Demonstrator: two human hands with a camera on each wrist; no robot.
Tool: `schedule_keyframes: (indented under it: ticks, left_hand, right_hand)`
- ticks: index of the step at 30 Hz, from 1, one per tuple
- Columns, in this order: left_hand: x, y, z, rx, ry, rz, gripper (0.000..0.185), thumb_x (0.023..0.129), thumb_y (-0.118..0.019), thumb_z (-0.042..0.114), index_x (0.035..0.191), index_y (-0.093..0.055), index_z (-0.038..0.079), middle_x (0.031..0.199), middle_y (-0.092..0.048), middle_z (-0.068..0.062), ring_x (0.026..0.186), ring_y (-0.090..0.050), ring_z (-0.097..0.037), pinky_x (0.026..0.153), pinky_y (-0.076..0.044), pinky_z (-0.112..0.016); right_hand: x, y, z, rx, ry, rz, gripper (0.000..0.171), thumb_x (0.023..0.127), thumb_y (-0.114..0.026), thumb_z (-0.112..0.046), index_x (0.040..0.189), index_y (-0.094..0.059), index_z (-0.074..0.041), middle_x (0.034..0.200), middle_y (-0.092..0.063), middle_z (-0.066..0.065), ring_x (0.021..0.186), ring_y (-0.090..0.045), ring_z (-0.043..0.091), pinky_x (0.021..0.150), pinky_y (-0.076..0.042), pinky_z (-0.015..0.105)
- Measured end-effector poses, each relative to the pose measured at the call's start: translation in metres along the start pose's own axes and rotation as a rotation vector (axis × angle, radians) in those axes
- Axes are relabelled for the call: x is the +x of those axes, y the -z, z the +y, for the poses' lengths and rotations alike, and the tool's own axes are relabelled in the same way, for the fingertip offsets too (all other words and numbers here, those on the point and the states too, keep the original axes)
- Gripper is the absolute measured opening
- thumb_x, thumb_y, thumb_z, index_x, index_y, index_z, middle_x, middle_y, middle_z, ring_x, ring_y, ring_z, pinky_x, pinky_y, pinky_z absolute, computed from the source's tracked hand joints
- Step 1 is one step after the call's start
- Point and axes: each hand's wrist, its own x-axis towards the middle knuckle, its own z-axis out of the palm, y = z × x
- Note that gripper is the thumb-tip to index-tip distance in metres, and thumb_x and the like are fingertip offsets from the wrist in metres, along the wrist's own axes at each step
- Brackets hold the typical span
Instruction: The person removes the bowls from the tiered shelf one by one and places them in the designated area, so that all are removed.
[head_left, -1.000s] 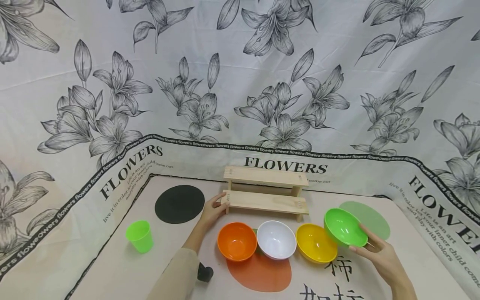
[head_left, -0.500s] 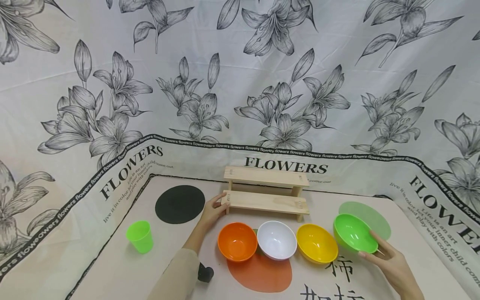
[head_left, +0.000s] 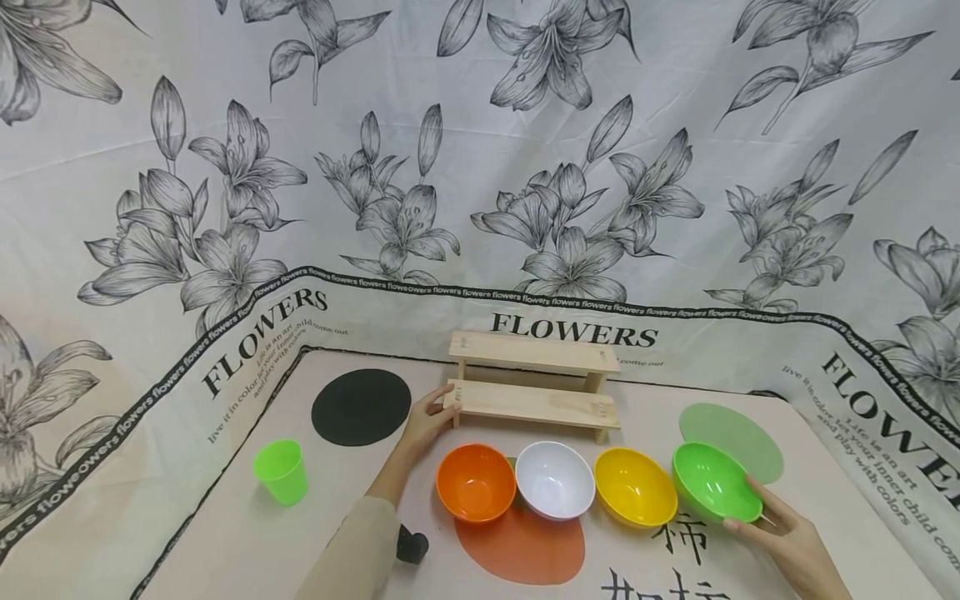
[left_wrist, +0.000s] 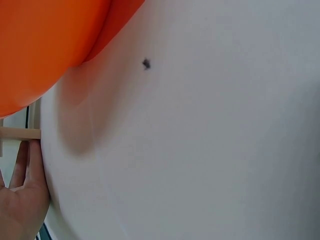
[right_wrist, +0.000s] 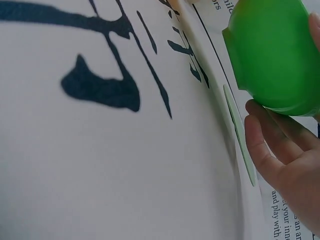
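Note:
In the head view my right hand (head_left: 791, 533) grips the right rim of a green bowl (head_left: 716, 479), at the right end of a row of bowls. The right wrist view shows the green bowl (right_wrist: 277, 55) from outside, with fingers against its wall and underside; whether its base touches the table I cannot tell. A yellow bowl (head_left: 636, 492), a white bowl (head_left: 555, 482) and an orange bowl (head_left: 477, 485) line up to its left. My left hand (head_left: 427, 421) holds the left end of the lower board of a two-step wooden shelf (head_left: 532, 402) behind the bowls.
A light green cup (head_left: 282, 473) stands at the left of the table. Behind it lies a printed black circle (head_left: 362, 407). A small black object (head_left: 412, 546) sits beside my left sleeve (head_left: 352, 542). Flower-printed cloth (head_left: 420, 192) surrounds the table.
My right hand has moved the green bowl right and nearer, from overlapping the yellow bowl's rim to beside it. The left hand stays at the shelf.

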Motion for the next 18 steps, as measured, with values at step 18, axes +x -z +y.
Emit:
schedule_keyframes:
  ticks: [18]
  left_hand:
    - [-0.0013, 0.0011, 0.0043, -0.002, 0.006, -0.019, 0.05, 0.089, -0.065, 0.011, 0.136, -0.048, 0.001, 0.1, -0.061, -0.018, 0.085, -0.058, -0.02, 0.084, -0.054, -0.041]
  right_hand:
    - [-0.0024, -0.0004, -0.0012, -0.032, -0.143, -0.083, 0.1, 0.089, -0.064, -0.04, 0.147, 0.012, -0.009, 0.149, 0.001, 0.032, 0.133, -0.014, 0.051, 0.103, -0.027, 0.052]
